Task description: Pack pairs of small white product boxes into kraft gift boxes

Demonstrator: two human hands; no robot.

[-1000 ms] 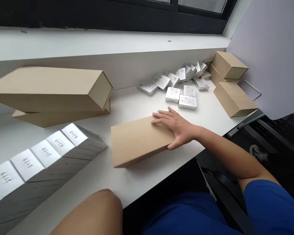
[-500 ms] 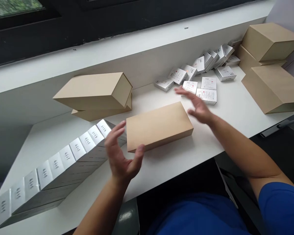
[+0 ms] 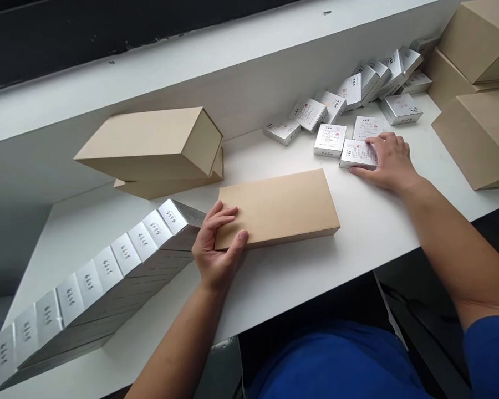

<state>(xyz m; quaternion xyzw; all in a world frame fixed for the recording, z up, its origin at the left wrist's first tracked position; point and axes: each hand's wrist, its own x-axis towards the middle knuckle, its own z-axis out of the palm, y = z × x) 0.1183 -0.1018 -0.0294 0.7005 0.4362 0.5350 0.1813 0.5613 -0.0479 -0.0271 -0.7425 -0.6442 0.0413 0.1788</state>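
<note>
A flat tan cardboard box (image 3: 278, 208) lies on the white table in front of me. My left hand (image 3: 216, 244) grips its left end, thumb along the near edge and fingers on the top. Farther right, my right hand (image 3: 388, 160) is closed around the right side of a small silver carton (image 3: 355, 153) with printed text. Thumb and fingers sit at opposite edges of that carton, which rests on the table. Two more silver cartons, one at its left (image 3: 330, 139) and one just behind (image 3: 368, 127), lie close by.
A long row of silver cartons (image 3: 108, 266) stands at the left. Two tan boxes (image 3: 145, 138) are stacked behind it. Several loose silver cartons (image 3: 374, 83) are heaped along the back wall, beside more tan boxes (image 3: 482, 133) at the right.
My left hand has come onto the left end of the tan box. My right hand has moved right, from above the table to a silver carton, and closed on it. The view has shifted slightly.
</note>
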